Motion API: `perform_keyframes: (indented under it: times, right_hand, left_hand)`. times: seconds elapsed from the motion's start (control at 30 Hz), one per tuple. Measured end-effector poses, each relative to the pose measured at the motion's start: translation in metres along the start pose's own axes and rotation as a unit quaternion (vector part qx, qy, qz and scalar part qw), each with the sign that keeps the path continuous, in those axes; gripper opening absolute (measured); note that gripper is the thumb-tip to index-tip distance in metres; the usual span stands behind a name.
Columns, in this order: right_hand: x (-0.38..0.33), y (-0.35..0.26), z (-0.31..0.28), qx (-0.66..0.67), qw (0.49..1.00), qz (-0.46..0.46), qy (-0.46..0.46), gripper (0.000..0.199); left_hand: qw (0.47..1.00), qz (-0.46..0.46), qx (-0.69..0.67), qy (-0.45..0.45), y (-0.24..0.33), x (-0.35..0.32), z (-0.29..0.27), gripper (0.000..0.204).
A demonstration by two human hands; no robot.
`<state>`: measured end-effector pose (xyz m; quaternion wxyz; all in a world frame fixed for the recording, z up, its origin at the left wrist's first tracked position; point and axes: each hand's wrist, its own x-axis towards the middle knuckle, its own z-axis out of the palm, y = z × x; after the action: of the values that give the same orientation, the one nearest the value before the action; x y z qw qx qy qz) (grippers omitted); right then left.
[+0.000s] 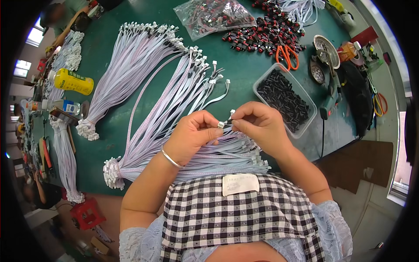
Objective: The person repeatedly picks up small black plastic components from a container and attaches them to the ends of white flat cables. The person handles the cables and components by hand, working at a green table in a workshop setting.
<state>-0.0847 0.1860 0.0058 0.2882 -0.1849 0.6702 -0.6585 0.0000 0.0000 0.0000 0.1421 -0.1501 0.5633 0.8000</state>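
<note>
My left hand (190, 134) pinches a small white connector (221, 125) at the end of a ribbon cable, between thumb and forefinger. Close against it, my right hand (261, 125) is closed in a pinch on a short black sleeve (231, 121) beside the connector. The fingertips hide part of both pieces. Under my hands fans out a bundle of white ribbon cables (152, 139), tied together at its left end, with white connectors at the loose ends. Right of my right hand, a clear plastic box (311, 104) holds many short black sleeves (283, 94).
Another cable bundle (124, 65) lies at far left, near a yellow bottle (76, 82). Black-and-red parts (262, 37), orange-handled scissors (286, 56) and a filled plastic bag (214, 17) are at the back. On the right are a heat-tool-like device (332, 98) and metal dishes (326, 49).
</note>
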Motion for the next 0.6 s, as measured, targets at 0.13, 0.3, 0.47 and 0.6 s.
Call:
perform_keyframes:
  times: [0.13,0.3,0.47,0.6]
  right_hand:
    - [0.0012,0.0038,0.0015,-0.027,0.999,-0.027,-0.003,0.008]
    - [0.0006,0.0051,0.0027,-0.051,0.997,-0.058,-0.003,0.007]
    - [0.0001,0.0059,0.0013,-0.025,0.999,-0.048,0.009,0.007]
    - [0.0014,0.0036,0.0022,-0.029,0.998,-0.048,0.005,0.007]
  left_hand:
    - [1.0,0.001,0.002,0.002,-0.001,0.0002,0.0009,0.011]
    - [1.0,0.001,-0.01,0.005,0.001,0.0001,0.0029,0.012]
    - [1.0,-0.002,-0.027,-0.007,0.0009,0.0003,-0.0003,0.011]
    - [1.0,0.006,-0.021,0.003,-0.0015,0.0009,0.0018,0.011]
